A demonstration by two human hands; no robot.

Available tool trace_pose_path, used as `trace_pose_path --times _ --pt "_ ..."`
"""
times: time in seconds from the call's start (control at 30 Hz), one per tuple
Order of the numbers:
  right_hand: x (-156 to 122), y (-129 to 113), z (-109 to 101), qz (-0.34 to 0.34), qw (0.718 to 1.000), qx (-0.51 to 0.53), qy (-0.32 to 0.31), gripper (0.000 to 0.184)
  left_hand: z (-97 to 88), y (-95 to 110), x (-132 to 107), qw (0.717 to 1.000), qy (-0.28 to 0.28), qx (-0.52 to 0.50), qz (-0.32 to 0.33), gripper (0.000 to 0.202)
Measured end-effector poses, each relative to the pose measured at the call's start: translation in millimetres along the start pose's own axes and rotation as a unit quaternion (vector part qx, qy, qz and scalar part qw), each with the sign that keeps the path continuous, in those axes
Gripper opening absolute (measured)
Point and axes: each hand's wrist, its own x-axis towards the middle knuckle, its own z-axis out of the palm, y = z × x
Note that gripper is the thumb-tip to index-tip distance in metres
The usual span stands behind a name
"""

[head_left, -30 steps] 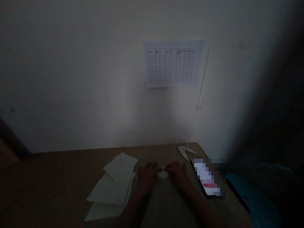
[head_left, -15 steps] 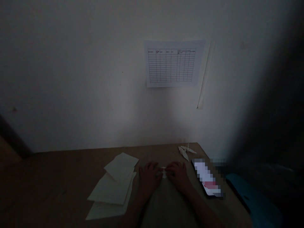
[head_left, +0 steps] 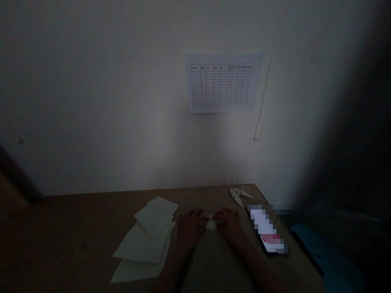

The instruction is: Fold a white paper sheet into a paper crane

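Observation:
A small folded piece of white paper (head_left: 210,224) lies on the brown table (head_left: 76,236) between my two hands. From its left side my left hand (head_left: 193,224) holds it, with the fingers bent and the thumb and fingertips at its edge. My right hand (head_left: 227,223) grips the opposite side in the same way, fingers curled. Both hands cover part of the paper, and the dim light hides its exact folds. Behind my right hand lie folded paper cranes (head_left: 236,197), with pointed wings.
Left of my hands are several loose paper sheets (head_left: 143,244), overlapping. A phone (head_left: 265,230) with a lit, blurred screen lies near the table's right edge. Beyond that edge is a blue object (head_left: 330,256). A printed table sheet (head_left: 221,83) hangs on the wall behind.
My fingers have shifted slightly on the folded paper, and more of its lower part shows between them. The other things stay where they were.

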Motion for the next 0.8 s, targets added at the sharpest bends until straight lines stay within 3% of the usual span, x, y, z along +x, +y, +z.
trace_pose_path --times 0.17,0.37,0.8 --pt "0.8 15.0 6.2 -0.02 1.0 -0.011 0.009 0.047 -2.3 -4.0 0.0 1.0 -0.02 0.003 0.006 0.044" --pt "-0.7 18.5 7.2 -0.075 0.997 -0.023 0.023 0.048 4.5 -9.8 -1.1 0.999 -0.01 0.013 0.033 0.048" --pt "-3.3 13.5 4.4 -0.077 0.996 -0.038 0.001 0.049 8.7 -9.1 1.5 1.0 0.004 0.015 0.009 0.033"
